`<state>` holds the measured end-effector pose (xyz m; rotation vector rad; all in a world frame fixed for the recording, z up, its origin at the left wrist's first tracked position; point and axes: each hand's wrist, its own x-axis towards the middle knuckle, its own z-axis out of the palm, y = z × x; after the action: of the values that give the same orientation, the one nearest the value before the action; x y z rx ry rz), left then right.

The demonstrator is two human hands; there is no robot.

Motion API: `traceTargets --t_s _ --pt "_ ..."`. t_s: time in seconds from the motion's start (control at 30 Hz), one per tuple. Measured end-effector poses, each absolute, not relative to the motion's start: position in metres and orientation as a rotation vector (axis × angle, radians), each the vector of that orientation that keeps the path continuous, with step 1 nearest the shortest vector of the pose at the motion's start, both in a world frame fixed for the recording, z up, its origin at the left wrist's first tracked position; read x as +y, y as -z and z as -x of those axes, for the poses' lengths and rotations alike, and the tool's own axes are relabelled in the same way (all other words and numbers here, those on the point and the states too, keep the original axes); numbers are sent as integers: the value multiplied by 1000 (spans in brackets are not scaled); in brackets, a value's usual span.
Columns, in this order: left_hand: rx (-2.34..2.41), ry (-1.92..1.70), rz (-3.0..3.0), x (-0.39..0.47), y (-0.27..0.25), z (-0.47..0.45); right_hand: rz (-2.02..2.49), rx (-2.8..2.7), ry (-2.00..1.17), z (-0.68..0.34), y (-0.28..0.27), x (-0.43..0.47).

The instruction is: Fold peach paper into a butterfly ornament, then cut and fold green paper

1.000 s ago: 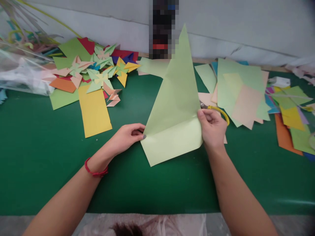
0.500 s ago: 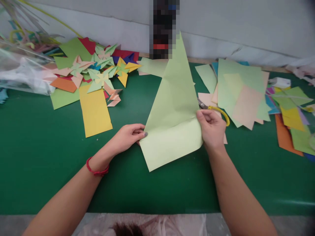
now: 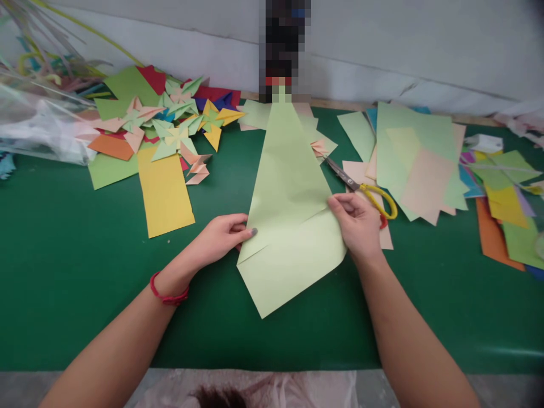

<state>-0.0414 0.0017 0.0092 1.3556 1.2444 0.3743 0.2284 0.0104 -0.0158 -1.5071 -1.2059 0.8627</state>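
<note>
Clock is centring on the light-green paper sheet (image 3: pixel 289 175), which is sitting mid-worktop (image 3: pixel 97 255); 12 is pointing at the wall (image 3: pixel 403 51). Sheet is tapering toward 12, tip running into a pixelated block (image 3: pixel 284 45), so its very end isn't reading clearly. Broad end is facing the person, lowest corner pointing between 6 and 7 and stopping short of the worktop's near edge. Short creases are showing at both side edges; the 4 o'clock corner is curving round. Can't tell how much of it is lying flat.

Left hand (image 3: pixel 225 233), between 8 and 9: fingers are clamping the sheet's left edge, thumb on top. Red bracelet (image 3: pixel 170 300) is circling that wrist. Right hand (image 3: pixel 360 226), at 3: thumb and index finger are pinching the right edge near the crease.

Tight side is the right: scissors (image 3: pixel 352 183) are lying between 2 and 3, blade tip just beside the sheet edge, yellow handles partly hiding behind the right hand; contact unclear. Pale paper stack (image 3: pixel 425 170) is sitting beyond them.

Left side is running roomier: green is showing between the sheet and the yellow paper rectangle (image 3: pixel 165 195) at 9. Folded paper flowers (image 3: pixel 174 136) are crowding 10. Widest margin is running toward 6, between the forearms.
</note>
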Motion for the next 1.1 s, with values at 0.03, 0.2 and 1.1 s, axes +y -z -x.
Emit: traceTargets --t_s 0.03,0.2,1.1 --pt "1234 -373 -1335 2 -9 41 1510 -1205 -865 -228 15 10" --pt "1179 -392 -1213 3 -8 40 1524 -1184 -869 -228 11 11" --pt "1064 -352 -1178 -1 -7 43 1525 -1384 -1078 -223 6 4"
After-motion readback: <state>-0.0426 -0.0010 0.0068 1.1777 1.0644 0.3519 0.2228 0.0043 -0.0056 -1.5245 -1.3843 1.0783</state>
